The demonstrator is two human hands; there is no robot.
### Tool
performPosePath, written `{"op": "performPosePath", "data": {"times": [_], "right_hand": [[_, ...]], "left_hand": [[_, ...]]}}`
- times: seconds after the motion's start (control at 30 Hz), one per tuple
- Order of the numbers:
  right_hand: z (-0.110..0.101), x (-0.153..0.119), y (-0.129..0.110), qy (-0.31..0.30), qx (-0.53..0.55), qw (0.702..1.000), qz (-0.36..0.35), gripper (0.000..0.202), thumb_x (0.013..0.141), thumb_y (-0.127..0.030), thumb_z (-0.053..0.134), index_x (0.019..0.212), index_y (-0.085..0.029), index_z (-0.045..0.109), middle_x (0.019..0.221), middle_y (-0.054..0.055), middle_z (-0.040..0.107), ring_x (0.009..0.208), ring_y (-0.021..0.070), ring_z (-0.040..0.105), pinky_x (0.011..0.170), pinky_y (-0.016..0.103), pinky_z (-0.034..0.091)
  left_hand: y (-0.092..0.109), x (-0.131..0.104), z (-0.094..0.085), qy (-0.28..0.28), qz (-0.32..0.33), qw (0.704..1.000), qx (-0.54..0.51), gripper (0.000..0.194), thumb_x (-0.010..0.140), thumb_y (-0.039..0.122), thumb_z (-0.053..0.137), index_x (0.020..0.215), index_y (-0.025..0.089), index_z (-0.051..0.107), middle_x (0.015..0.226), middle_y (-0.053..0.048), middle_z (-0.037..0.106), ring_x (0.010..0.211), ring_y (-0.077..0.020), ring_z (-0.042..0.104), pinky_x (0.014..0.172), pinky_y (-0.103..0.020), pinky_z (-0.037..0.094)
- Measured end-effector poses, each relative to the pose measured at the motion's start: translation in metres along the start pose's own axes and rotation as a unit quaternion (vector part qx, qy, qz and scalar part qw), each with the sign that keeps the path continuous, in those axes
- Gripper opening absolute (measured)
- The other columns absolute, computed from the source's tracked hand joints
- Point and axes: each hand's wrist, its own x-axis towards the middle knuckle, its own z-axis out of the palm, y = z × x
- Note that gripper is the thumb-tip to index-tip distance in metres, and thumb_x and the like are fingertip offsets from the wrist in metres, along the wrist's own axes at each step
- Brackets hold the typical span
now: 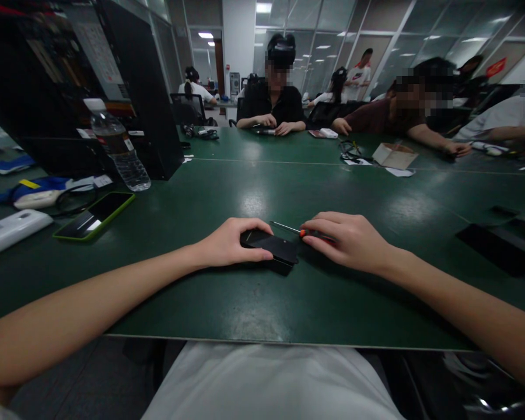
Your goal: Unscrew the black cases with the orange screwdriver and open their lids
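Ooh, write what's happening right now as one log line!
left hand: gripping black box | right hand: holding screwdriver, shaft toward left hand | phone: lying on green table

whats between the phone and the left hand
Only bare green tabletop lies between the phone and the left hand, as the head view shows.

A swoosh logo (pixel 359 74) can be seen on a white shirt (pixel 355 83) (the bottle label (pixel 119 142) cannot be read).
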Motion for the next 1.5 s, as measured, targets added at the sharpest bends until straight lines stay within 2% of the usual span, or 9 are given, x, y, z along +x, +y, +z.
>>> {"op": "performPosePath", "data": {"times": [0.1,0.23,0.7,0.8,0.9,0.97,1.1,1.5], "right_hand": [[-0.003,0.001,-0.015,0.033,0.041,0.998,-0.028,0.030,0.100,-0.037,0.055,0.117,-0.014,0.065,0.108,0.011,0.072,0.095,0.0207,0.069,0.080,0.033,0.056],[0.000,0.002,-0.027,0.047,0.064,0.996,-0.044,0.033,0.097,-0.037,0.059,0.119,-0.014,0.063,0.113,0.013,0.071,0.102,0.0223,0.069,0.084,0.034,0.057],[0.008,0.002,-0.034,0.091,0.107,0.988,-0.068,0.027,0.095,-0.031,0.064,0.115,-0.013,0.065,0.107,0.012,0.072,0.095,0.0205,0.071,0.082,0.033,0.060],[0.008,0.003,-0.035,0.107,0.106,0.986,-0.072,0.026,0.094,-0.030,0.065,0.113,-0.013,0.066,0.103,0.012,0.073,0.090,0.0199,0.071,0.078,0.032,0.060],[0.007,0.003,-0.035,0.120,0.104,0.984,-0.077,0.025,0.093,-0.030,0.067,0.112,-0.014,0.067,0.100,0.012,0.073,0.089,0.0201,0.071,0.076,0.032,0.061],[0.007,0.003,-0.035,0.124,0.108,0.983,-0.078,0.024,0.093,-0.030,0.067,0.112,-0.016,0.068,0.099,0.011,0.074,0.088,0.0199,0.071,0.076,0.032,0.061],[0.008,0.003,-0.035,0.140,0.116,0.980,-0.077,0.023,0.093,-0.029,0.066,0.113,-0.018,0.069,0.099,0.010,0.075,0.088,0.0200,0.071,0.076,0.033,0.061],[0.010,0.004,-0.035,0.155,0.123,0.976,-0.088,0.024,0.091,-0.027,0.070,0.112,-0.015,0.068,0.101,0.012,0.074,0.089,0.0201,0.071,0.076,0.033,0.061]], "left_hand": [[0.000,0.000,0.000,0.003,0.011,1.000,0.006,0.044,0.080,0.046,0.080,0.110,0.016,0.069,0.097,-0.002,0.070,0.088,-0.0183,0.065,0.078,-0.027,0.047],[-0.001,-0.001,0.000,0.005,0.014,1.000,0.019,0.045,0.080,0.048,0.079,0.111,0.017,0.069,0.095,-0.002,0.070,0.084,-0.0179,0.064,0.076,-0.027,0.047],[-0.001,0.001,0.000,0.009,0.023,0.999,0.040,0.046,0.080,0.049,0.078,0.112,0.017,0.070,0.100,-0.004,0.072,0.089,-0.0194,0.065,0.081,-0.029,0.048],[-0.001,0.000,-0.005,-0.008,0.020,0.999,0.035,0.048,0.080,0.046,0.079,0.117,0.017,0.069,0.107,-0.006,0.073,0.095,-0.0210,0.066,0.086,-0.031,0.050],[-0.005,-0.004,-0.018,-0.040,0.002,0.999,0.017,0.053,0.080,0.042,0.080,0.125,0.016,0.067,0.119,-0.009,0.072,0.107,-0.0236,0.067,0.093,-0.034,0.051],[-0.008,-0.006,-0.028,-0.055,-0.032,0.998,-0.017,0.052,0.081,0.041,0.079,0.123,0.015,0.068,0.115,-0.010,0.073,0.102,-0.0241,0.070,0.089,-0.035,0.054],[-0.010,-0.008,-0.041,-0.079,-0.045,0.995,-0.027,0.048,0.078,0.037,0.082,0.120,0.016,0.071,0.113,-0.009,0.076,0.103,-0.0249,0.072,0.094,-0.038,0.056],[-0.010,-0.009,-0.042,-0.069,-0.035,0.997,-0.031,0.049,0.078,0.035,0.084,0.120,0.015,0.071,0.110,-0.011,0.077,0.099,-0.0239,0.075,0.092,-0.039,0.061]]}}
